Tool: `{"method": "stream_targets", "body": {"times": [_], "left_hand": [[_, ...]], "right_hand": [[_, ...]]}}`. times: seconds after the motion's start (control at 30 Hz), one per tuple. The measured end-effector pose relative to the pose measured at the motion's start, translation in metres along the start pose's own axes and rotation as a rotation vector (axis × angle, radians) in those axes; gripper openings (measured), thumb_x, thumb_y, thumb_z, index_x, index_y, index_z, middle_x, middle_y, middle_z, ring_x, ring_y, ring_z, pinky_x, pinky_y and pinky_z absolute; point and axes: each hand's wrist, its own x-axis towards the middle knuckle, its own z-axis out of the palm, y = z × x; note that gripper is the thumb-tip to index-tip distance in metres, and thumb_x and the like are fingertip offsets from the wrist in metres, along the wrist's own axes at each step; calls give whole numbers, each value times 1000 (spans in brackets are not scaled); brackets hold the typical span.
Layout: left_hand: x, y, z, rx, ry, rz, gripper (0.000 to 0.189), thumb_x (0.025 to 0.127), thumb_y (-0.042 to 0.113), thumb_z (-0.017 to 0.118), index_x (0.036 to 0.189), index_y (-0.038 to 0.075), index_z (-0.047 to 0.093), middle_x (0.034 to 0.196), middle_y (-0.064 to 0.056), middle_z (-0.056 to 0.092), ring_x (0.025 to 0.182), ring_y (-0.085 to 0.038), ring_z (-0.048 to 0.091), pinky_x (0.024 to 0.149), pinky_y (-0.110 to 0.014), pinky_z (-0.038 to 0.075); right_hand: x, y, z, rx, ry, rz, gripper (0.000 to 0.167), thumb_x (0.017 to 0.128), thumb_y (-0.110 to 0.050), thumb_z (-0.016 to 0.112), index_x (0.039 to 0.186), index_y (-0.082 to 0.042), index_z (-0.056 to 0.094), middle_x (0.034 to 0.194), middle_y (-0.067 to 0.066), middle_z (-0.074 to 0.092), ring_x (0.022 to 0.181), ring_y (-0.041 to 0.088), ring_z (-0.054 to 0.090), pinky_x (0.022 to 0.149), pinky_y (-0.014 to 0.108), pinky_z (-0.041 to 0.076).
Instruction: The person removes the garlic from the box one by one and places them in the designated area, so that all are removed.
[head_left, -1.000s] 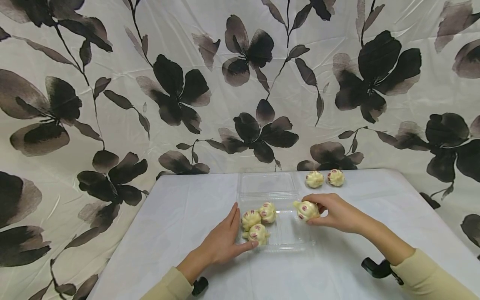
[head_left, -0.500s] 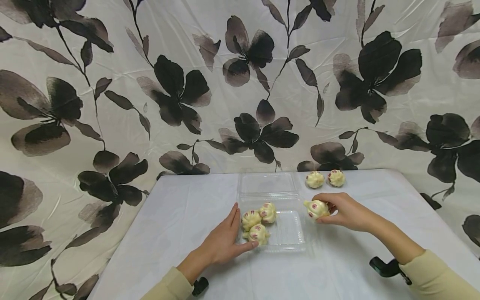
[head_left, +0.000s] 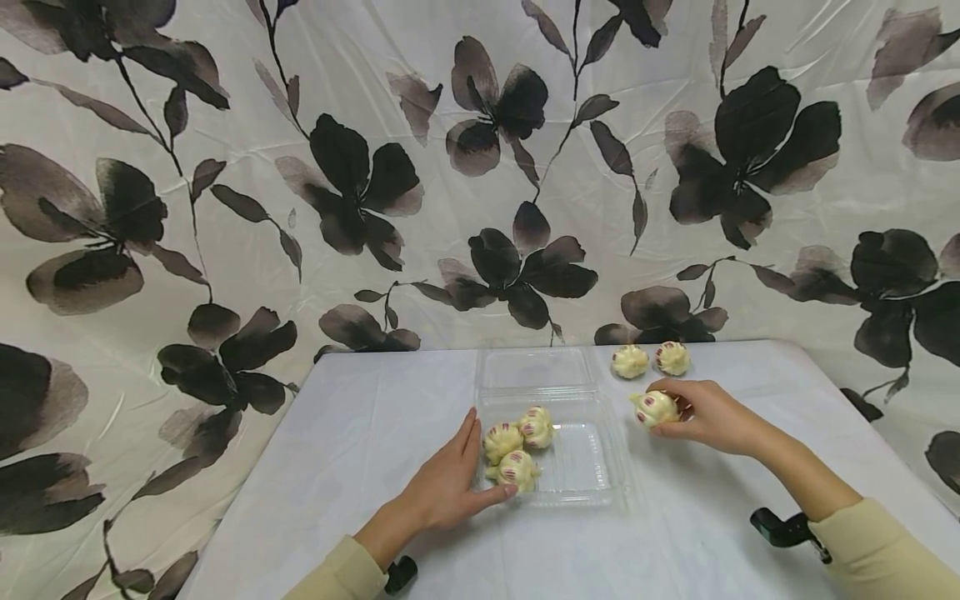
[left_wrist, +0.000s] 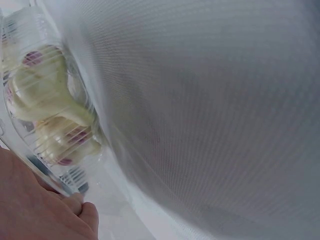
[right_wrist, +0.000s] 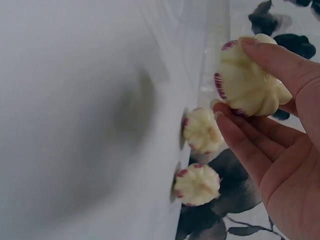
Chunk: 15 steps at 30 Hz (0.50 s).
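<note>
Between the fingers and thumb of my right hand (head_left: pixel 708 414) is a garlic bulb (head_left: pixel 655 409), cream with purple streaks, held in the air right of the clear plastic container (head_left: pixel 588 471). In the right wrist view the thumb lies on one side of this garlic bulb (right_wrist: pixel 247 80) and the fingertips on the other. My left hand (head_left: pixel 442 483) rests against the container's left side, fingers straight along the wall and thumb at the front near corner. Three garlic bulbs (head_left: pixel 516 471) sit together in the container's left half; the left wrist view shows some through its wall.
The container's clear lid (head_left: pixel 536 371) lies folded back behind it. Two more garlic bulbs (head_left: pixel 629 361) stand at the table's back edge, right of the lid. A white cloth covers the table (head_left: pixel 360 417), and a floral curtain (head_left: pixel 420 192) hangs behind.
My right hand has moved right with the garlic bulb, from over the container's right edge to beside it and slightly farther back. The left hand and container have stayed put.
</note>
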Motion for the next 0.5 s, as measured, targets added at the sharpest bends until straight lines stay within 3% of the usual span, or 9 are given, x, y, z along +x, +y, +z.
{"method": "stream_targets", "body": {"times": [0.5], "left_hand": [[0,-2,1,2,7,4,122,87,85,47,161,-6,15,171,-18,5,150,-36,33,116,-47,38]], "right_hand": [[-8,30,-11,10,94,136,56,86,-25,85,131,-1,63,105,6,70,85,11,63,72,26,56]]}}
